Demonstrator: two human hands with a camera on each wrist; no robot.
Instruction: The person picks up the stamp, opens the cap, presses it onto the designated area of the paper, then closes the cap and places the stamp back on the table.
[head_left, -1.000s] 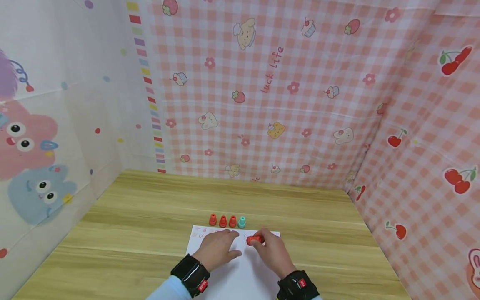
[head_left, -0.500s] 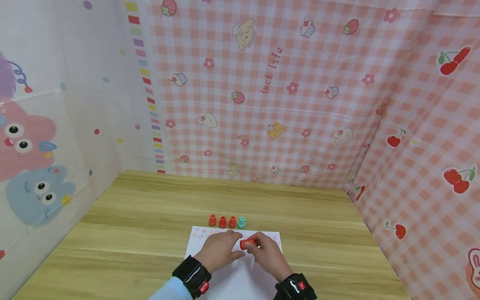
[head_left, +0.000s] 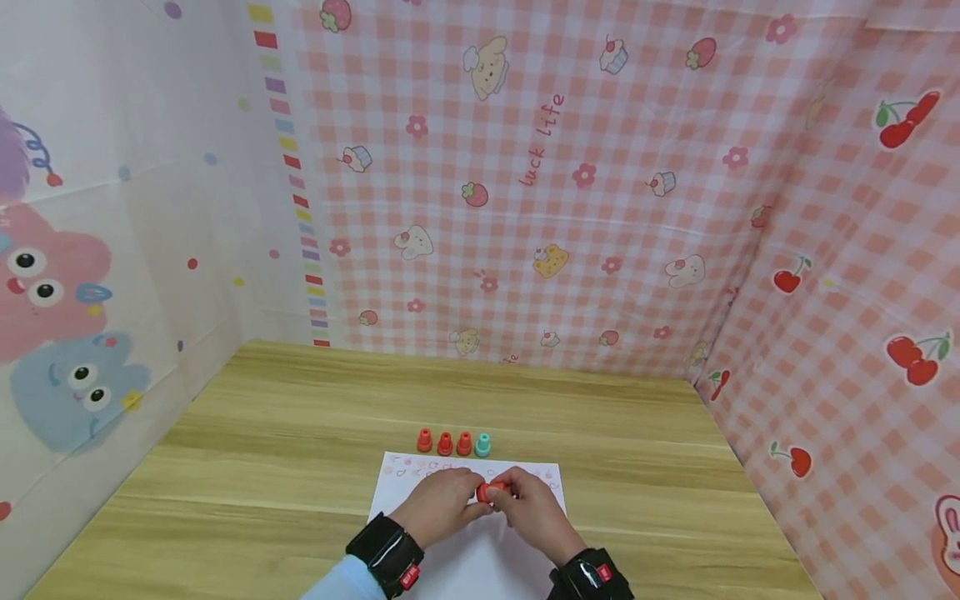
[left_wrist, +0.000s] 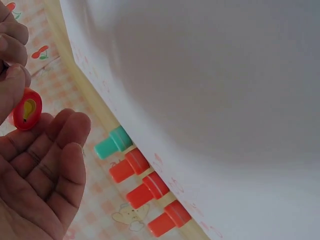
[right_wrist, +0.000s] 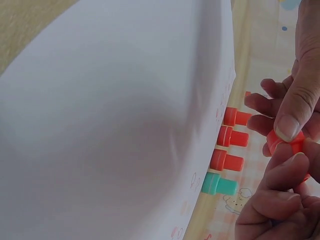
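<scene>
A small red toy stamp (head_left: 491, 492) is held between both hands above the paper (head_left: 480, 550). My right hand (head_left: 534, 508) pinches one end with thumb and fingers. My left hand (head_left: 441, 505) is at the other end; its thumb lies on the stamp in the right wrist view, while its outer fingers are relaxed in the left wrist view. A yellow pear shows on the end of the stamp (left_wrist: 27, 111) in the left wrist view. Small printed marks run along the paper's far edge.
Beyond the paper, several capped stamps stand in a row: a turquoise one (head_left: 483, 445) at the right end and red ones (head_left: 446, 444) beside it. The wooden table (head_left: 300, 417) meets pink checked cloth (head_left: 525, 208) at the back and right.
My right hand has carried the red stamp leftward from the paper's right part to my left hand. My left fingers have closed in on its end.
</scene>
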